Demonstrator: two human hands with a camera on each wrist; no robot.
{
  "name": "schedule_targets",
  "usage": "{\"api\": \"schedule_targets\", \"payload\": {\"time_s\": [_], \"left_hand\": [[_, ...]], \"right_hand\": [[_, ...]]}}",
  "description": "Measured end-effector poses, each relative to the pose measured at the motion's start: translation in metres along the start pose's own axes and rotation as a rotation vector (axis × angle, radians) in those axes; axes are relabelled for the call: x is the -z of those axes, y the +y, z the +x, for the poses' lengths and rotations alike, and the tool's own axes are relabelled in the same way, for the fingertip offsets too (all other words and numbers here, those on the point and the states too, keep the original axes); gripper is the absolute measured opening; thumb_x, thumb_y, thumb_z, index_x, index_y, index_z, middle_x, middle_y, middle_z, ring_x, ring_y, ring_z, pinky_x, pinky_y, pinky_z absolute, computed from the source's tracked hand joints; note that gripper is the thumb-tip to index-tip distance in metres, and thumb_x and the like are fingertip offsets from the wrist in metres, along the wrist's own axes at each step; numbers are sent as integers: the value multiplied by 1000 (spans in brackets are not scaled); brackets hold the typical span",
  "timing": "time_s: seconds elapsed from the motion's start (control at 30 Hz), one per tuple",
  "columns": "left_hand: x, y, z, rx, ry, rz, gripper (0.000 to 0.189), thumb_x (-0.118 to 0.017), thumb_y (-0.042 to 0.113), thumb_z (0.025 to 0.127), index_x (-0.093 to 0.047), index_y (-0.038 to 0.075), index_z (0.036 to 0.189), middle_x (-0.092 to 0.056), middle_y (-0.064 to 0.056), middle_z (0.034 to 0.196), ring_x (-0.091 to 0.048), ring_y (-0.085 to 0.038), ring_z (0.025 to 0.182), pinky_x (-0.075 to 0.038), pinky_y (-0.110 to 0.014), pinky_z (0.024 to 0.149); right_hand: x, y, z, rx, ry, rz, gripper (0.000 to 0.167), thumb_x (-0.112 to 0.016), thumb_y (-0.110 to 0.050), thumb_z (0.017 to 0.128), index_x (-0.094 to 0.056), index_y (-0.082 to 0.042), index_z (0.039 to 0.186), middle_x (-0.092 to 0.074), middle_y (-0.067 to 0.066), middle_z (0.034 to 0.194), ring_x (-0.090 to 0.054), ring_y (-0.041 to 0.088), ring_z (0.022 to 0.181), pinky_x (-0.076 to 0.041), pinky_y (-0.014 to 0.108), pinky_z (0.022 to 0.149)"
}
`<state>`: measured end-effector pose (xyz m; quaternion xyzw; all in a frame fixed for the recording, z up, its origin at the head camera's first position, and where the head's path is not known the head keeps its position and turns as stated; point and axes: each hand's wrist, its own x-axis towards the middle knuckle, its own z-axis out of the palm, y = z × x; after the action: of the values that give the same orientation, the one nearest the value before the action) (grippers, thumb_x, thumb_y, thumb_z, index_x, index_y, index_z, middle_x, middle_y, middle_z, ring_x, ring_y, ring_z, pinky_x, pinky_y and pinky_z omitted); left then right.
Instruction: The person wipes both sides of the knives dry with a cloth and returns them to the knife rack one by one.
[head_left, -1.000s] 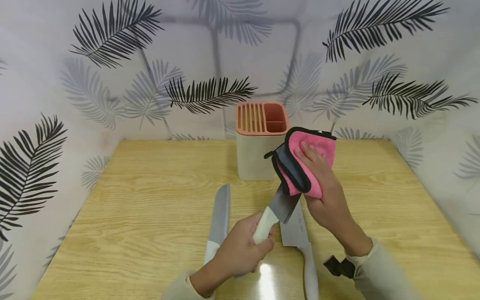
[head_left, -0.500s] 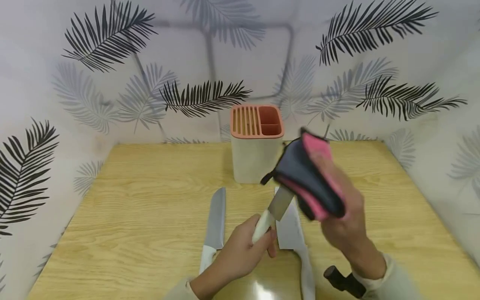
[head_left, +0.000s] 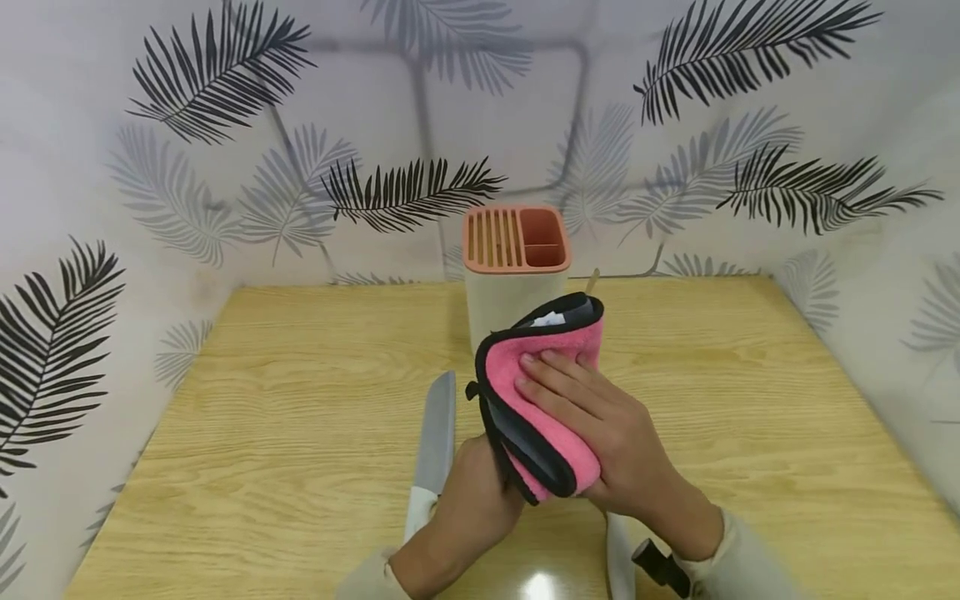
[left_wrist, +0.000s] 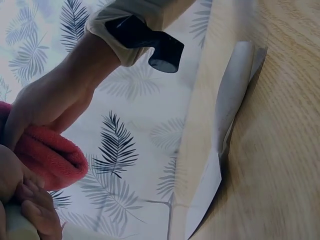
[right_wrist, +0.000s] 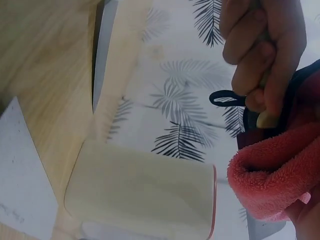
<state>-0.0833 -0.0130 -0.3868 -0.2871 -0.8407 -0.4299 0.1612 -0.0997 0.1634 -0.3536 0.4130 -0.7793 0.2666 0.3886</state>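
My left hand [head_left: 480, 500] grips the pale handle [left_wrist: 20, 227] of a knife. A folded pink cloth [head_left: 551, 437] with black edging and a dark grey side lies over that knife. My right hand [head_left: 611, 433] holds the cloth against the blade, fingers spread on its pink face. Most of the blade is hidden; only its tip [head_left: 593, 279] shows beyond the cloth, and a strip of blade [right_wrist: 262, 229] shows in the right wrist view. On the table to the left lies a white-handled knife [head_left: 435, 433]. A cleaver [right_wrist: 25, 175] lies to the right, its handle [head_left: 619, 558] partly visible from above.
A cream knife holder [head_left: 510, 300] with an orange slotted top [head_left: 516, 242] stands at the back of the wooden table [head_left: 300, 400]. Leaf-printed fabric [head_left: 375, 100] hangs behind and beside the table. A black device [head_left: 660, 567] is strapped at my right wrist.
My right hand and the cloth swung down to the right, then came left, close to my left hand. The cloth now covers nearly all the held knife. My left hand keeps its grip.
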Motion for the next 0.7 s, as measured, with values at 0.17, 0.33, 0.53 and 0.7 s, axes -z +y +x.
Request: {"api": "schedule_targets", "payload": {"time_s": [0.17, 0.33, 0.53, 0.7], "left_hand": [[2, 10, 3, 105, -73, -11, 10, -60, 10, 97, -59, 4, 105, -63, -2, 75, -47, -3, 64, -45, -19, 57], [0, 13, 0, 102, -80, -28, 13, -59, 15, 99, -58, 4, 94, -59, -2, 70, -38, 2, 57, -35, -14, 48], [1, 16, -6, 110, -142, -65, 14, -58, 16, 100, -58, 4, 93, -52, 1, 63, -32, 4, 53, -30, -13, 45], [1, 16, -9, 125, -190, -158, 21, -52, 20, 103, -57, 4, 92, -45, 5, 61, -30, 7, 51, -29, -12, 43]], "right_hand": [[11, 11, 7, -33, 34, -69, 49, -48, -40, 103, -65, -2, 129, -63, 12, 139, -48, 19, 142, -31, 33, 123], [25, 26, 14, -119, 68, -122, 47, -46, -38, 104, -66, -3, 128, -65, 14, 135, -49, 19, 141, -32, 33, 122], [38, 40, 23, -173, 178, -87, 49, -48, -40, 103, -70, 1, 118, -71, 19, 120, -61, 27, 126, -39, 36, 118], [46, 52, 26, -338, 269, 209, 23, -52, -4, 94, -70, 9, 97, -74, 10, 80, -73, 7, 84, -57, 20, 83]]}}
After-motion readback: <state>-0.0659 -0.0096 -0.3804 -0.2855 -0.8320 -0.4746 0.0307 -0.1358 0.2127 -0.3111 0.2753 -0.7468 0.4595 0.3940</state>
